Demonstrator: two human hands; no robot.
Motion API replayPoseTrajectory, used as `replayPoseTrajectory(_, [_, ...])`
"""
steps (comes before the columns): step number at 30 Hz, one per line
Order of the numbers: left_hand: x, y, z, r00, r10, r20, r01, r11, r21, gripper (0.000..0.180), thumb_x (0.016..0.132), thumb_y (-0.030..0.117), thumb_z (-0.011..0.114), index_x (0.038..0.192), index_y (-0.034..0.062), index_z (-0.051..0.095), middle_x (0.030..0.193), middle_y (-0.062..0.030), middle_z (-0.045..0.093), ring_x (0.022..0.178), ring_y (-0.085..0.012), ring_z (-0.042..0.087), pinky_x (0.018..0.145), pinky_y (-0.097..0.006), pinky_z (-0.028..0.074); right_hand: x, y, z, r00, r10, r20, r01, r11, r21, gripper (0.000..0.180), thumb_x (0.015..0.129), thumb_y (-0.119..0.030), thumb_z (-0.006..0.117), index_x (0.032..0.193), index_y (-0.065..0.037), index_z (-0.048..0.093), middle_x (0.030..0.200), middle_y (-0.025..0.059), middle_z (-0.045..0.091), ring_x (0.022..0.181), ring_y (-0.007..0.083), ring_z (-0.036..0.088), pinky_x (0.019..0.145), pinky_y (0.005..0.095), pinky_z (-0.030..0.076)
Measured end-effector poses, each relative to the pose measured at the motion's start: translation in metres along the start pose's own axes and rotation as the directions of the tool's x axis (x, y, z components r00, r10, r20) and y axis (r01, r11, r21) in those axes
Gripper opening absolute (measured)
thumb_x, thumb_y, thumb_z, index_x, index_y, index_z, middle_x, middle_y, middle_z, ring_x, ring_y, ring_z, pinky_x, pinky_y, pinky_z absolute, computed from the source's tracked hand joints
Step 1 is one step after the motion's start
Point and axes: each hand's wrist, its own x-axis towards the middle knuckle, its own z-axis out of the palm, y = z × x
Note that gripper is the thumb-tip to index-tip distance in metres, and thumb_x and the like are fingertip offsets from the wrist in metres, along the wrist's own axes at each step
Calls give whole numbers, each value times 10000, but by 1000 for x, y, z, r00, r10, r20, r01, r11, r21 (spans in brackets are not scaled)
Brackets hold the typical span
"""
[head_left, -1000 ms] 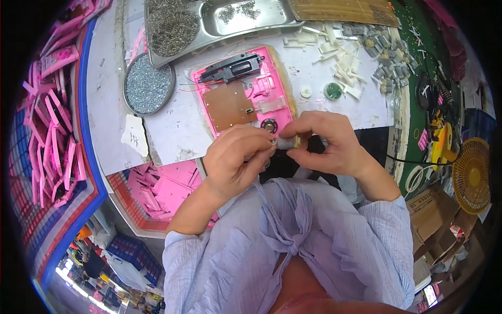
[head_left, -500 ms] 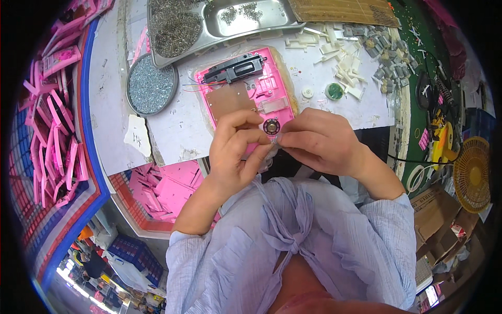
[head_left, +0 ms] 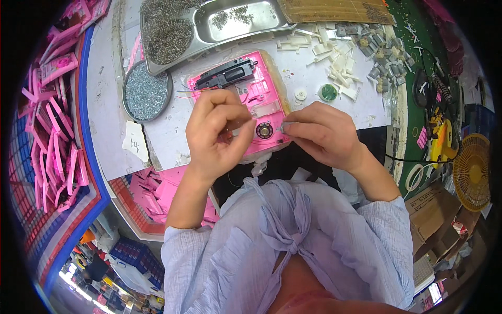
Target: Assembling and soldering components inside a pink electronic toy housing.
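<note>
A pink plastic case (head_left: 271,89) lies on the bench before me, with a black mechanism (head_left: 225,74) across its far end and thin coloured wires at its left. In the near end sits a small round speaker (head_left: 264,130). My left hand (head_left: 217,131) hovers over the case's left side, fingers curled toward the thumb; what they hold, if anything, is too small to make out. Just right of the speaker, my right hand (head_left: 324,131) pinches a small grey piece (head_left: 285,127) at the case edge. The brown board is hidden behind my left hand.
A round dish of small screws (head_left: 147,90) stands left of the case. Behind it is a metal tray (head_left: 206,37) with springs. White plastic parts (head_left: 340,65) and grey pieces (head_left: 387,57) are heaped at the right, near a green-filled round container (head_left: 328,93). Pink parts (head_left: 57,141) fill a bin at far left.
My left hand has drawn away from the speaker, left and over the brown board. My right hand remains near the case's right edge. The view has shifted slightly.
</note>
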Motion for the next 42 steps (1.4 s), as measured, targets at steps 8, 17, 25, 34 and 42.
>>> replayPoseTrajectory(8, [-13, 7, 14, 991, 93, 95, -106, 986, 132, 255, 693, 74, 835, 908, 116, 704, 1096, -68, 622, 856, -216, 559, 832, -387, 386, 2, -3, 0, 999, -5, 33, 5, 1000, -2, 363, 733, -22, 810, 1078, -55, 704, 1006, 105, 710, 820, 277, 680, 694, 364, 561])
replayPoseTrajectory(17, [-14, 10, 7, 965, 160, 208, -201, 960, 193, 287, 728, 72, 821, 967, 96, 664, 1130, -81, 630, 959, -249, 598, 876, -414, 391, 4, -5, -1, 992, -76, 100, 82, 996, -48, 320, 744, -35, 808, 1049, -78, 721, 1012, 106, 728, 808, 260, 694, 662, 341, 559])
replayPoseTrajectory(25, [-26, 3, 5, 984, 98, 146, -111, 991, 81, 234, 745, -34, 825, 918, 19, 677, 1093, -146, 574, 1004, -252, 637, 785, -321, 543, 5, -3, 2, 993, -85, 83, 88, 996, -30, 283, 774, -65, 772, 1051, -79, 720, 997, 95, 720, 817, 257, 690, 670, 339, 565])
replayPoseTrajectory(34, [6, 1, 17, 993, 68, 101, -110, 856, 505, 253, 740, 125, 850, 960, 85, 731, 1063, -73, 622, 931, -253, 590, 845, -419, 413, 15, 14, -17, 993, -11, -116, -2, 993, -115, 383, 765, -1, 793, 1136, -47, 711, 1049, 133, 736, 838, 303, 707, 709, 375, 567])
replayPoseTrajectory(42, [-32, -3, 5, 978, 92, 190, -178, 841, 511, 180, 748, 159, 795, 919, 143, 744, 1114, -25, 653, 1039, -243, 572, 937, -440, 366, 44, 30, 8, 993, 115, 24, -110, 981, -161, 300, 829, -55, 749, 1118, -50, 668, 1282, 161, 658, 1197, 386, 585, 997, 451, 501])
